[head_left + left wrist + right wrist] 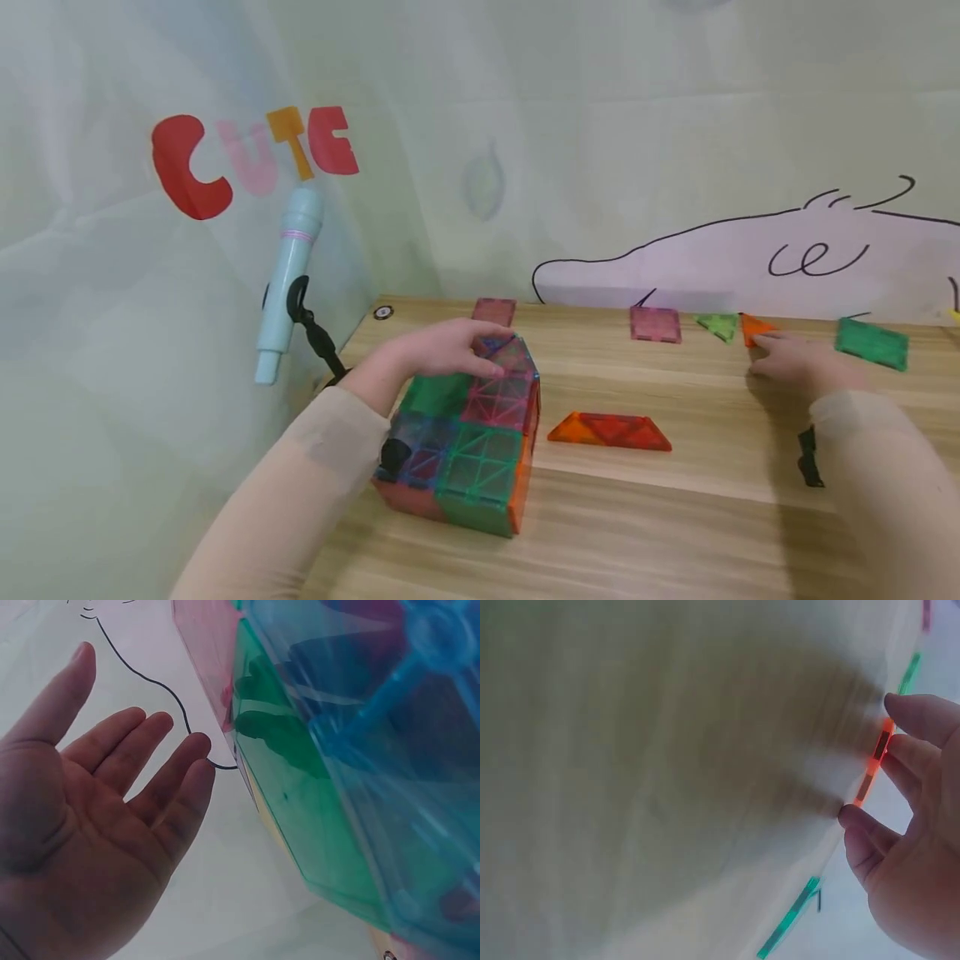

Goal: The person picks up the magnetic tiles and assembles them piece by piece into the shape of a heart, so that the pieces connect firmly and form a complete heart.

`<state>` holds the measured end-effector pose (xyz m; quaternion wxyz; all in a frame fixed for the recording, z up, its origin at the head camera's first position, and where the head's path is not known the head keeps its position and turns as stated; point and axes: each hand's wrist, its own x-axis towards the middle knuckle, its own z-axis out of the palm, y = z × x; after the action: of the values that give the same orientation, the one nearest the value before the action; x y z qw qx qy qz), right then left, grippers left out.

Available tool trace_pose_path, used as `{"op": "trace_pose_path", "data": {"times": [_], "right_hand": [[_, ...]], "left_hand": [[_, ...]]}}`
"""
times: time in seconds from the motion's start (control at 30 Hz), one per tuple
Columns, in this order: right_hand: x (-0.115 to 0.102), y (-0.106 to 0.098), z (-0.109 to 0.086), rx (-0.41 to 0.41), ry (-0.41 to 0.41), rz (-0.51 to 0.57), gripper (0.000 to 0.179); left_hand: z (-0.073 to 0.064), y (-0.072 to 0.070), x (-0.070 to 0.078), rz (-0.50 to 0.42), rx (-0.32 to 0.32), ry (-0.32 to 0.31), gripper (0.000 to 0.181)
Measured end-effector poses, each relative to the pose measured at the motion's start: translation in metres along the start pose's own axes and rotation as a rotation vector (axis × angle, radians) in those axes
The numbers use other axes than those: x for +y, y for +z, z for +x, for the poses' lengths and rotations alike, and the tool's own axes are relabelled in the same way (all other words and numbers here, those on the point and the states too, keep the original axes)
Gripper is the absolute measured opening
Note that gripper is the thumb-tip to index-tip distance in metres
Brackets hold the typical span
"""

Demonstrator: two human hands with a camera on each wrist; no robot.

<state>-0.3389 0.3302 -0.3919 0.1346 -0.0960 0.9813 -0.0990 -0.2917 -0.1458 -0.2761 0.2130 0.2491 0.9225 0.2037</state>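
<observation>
A box-like block of translucent magnetic tiles [487, 462], in green, blue, pink and orange, stands on the wooden table. Over its far end is my left hand [447, 350], palm down with fingers loosely spread. In the left wrist view, that palm and its fingers lie beside the block's green tile [289, 780], pinching nothing. At the table's far edge, my right hand [798, 362] has its fingertips at an orange triangle tile [755, 327]. The right wrist view shows the thumb and fingers at opposite ends of that orange tile [874, 761].
Along the back lie pink square tiles [656, 325], a light green triangle tile [720, 326] and a green tile [872, 343]. A joined orange-red tile strip [611, 431] lies right of the block. A light blue toy microphone [288, 283] stands in a black holder at left.
</observation>
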Motion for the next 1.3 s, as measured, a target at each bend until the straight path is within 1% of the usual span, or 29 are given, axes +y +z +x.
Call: {"op": "trace_pose_path", "data": {"times": [0.17, 0.3, 0.4, 0.5, 0.57, 0.73, 0.8, 0.93, 1.0, 1.07, 1.1, 1.2, 1.23, 1.27, 1.3], "right_hand": [[-0.014, 0.000, -0.002, 0.019, -0.060, 0.007, 0.060], [-0.024, 0.001, -0.010, 0.008, -0.060, 0.021, 0.057], [-0.027, 0.007, -0.020, 0.017, -0.103, -0.010, 0.056], [-0.027, 0.015, -0.034, 0.039, -0.179, -0.034, 0.054], [-0.027, 0.020, -0.045, 0.049, -0.230, -0.015, 0.053], [-0.028, 0.032, -0.078, 0.038, -0.296, 0.065, 0.054], [-0.029, 0.036, -0.089, 0.044, -0.330, 0.070, 0.053], [-0.031, 0.044, -0.110, 0.088, -0.404, 0.058, 0.052], [-0.031, 0.047, -0.118, 0.095, -0.414, 0.051, 0.051], [-0.028, 0.049, -0.125, 0.122, -0.434, 0.061, 0.050], [-0.024, 0.050, -0.129, 0.148, -0.431, 0.068, 0.048], [-0.006, 0.046, -0.137, 0.284, -0.391, 0.032, 0.045], [0.003, 0.043, -0.141, 0.328, -0.359, 0.009, 0.045], [0.013, 0.042, -0.145, 0.350, -0.304, -0.018, 0.045], [0.023, 0.040, -0.150, 0.342, -0.228, -0.055, 0.045]], "left_hand": [[0.002, -0.001, 0.001, 0.014, 0.001, 0.003, 0.062], [0.003, -0.001, 0.000, 0.026, -0.009, 0.017, 0.063], [0.003, 0.000, -0.001, 0.026, -0.011, 0.017, 0.063], [0.003, 0.000, -0.002, 0.026, -0.012, 0.017, 0.063], [0.003, 0.000, -0.002, 0.029, -0.009, 0.020, 0.063], [0.006, -0.001, 0.001, 0.030, -0.012, 0.036, 0.063], [0.005, -0.001, 0.002, 0.020, -0.013, 0.036, 0.063], [0.005, -0.002, 0.004, 0.014, -0.015, 0.043, 0.063], [0.006, -0.001, 0.006, 0.021, -0.017, 0.048, 0.063], [0.006, 0.001, 0.007, 0.028, -0.029, 0.054, 0.064], [0.006, 0.002, 0.007, 0.028, -0.036, 0.055, 0.064], [0.007, 0.001, 0.007, 0.024, -0.045, 0.067, 0.065], [0.006, 0.001, 0.007, 0.020, -0.043, 0.069, 0.065], [0.007, 0.001, 0.006, 0.020, -0.041, 0.074, 0.065], [0.007, 0.001, 0.005, 0.017, -0.037, 0.076, 0.064]]}}
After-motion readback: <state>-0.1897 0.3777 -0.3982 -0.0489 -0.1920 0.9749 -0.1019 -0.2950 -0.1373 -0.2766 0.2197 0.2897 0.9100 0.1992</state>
